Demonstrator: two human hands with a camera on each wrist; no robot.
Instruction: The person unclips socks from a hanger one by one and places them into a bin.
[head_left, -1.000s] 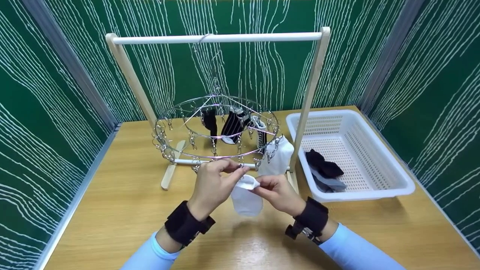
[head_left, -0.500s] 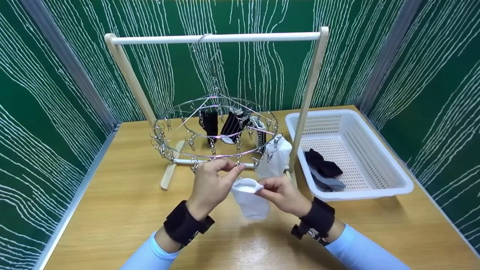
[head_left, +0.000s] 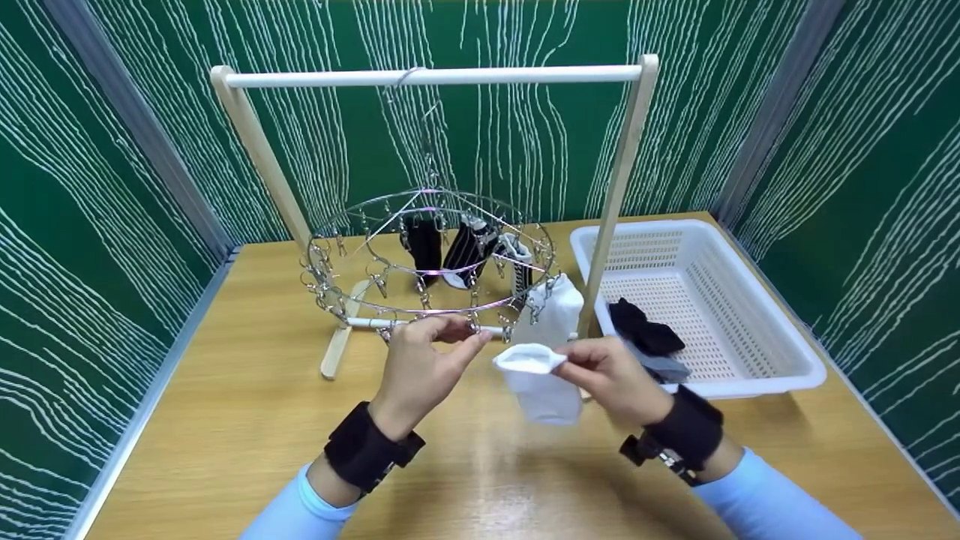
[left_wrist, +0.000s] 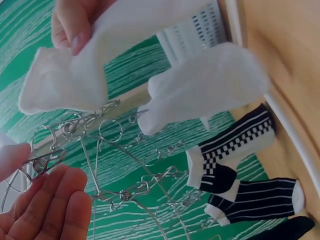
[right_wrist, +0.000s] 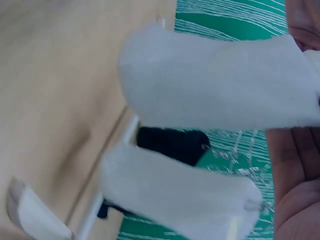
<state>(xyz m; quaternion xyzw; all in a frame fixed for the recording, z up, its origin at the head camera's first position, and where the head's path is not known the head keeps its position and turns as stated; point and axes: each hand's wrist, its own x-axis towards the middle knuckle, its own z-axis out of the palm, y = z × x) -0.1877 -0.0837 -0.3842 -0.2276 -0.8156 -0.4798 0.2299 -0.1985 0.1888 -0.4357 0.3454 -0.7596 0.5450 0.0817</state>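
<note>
My left hand (head_left: pixel 426 367) pinches a wire clip (left_wrist: pixel 42 164) at the front rim of the round metal sock hanger (head_left: pixel 420 309). To its right, my right hand (head_left: pixel 616 376) holds a white sock (head_left: pixel 547 397) by the edge of its cuff. The cuff gapes toward the hanger and the toe hangs down. Another white sock (left_wrist: pixel 210 82) hangs from the hanger's right side, behind the held one. Further back hang a checkered black-and-white sock (left_wrist: pixel 225 155), a striped black sock (left_wrist: pixel 260 199) and a plain black sock (head_left: pixel 424 247).
A wooden stand with a white crossbar (head_left: pixel 510 75) carries the hanger. At the right, a white plastic basket (head_left: pixel 780 352) contains a black sock (head_left: pixel 649 330) and a grey one (head_left: pixel 664 367). Green panels with white lines enclose the wooden table (head_left: pixel 247 420).
My right hand has drawn the white sock to the right, away from the clip and my left hand. The left hand stays at the hanger's front rim, and the hanger has swung slightly.
</note>
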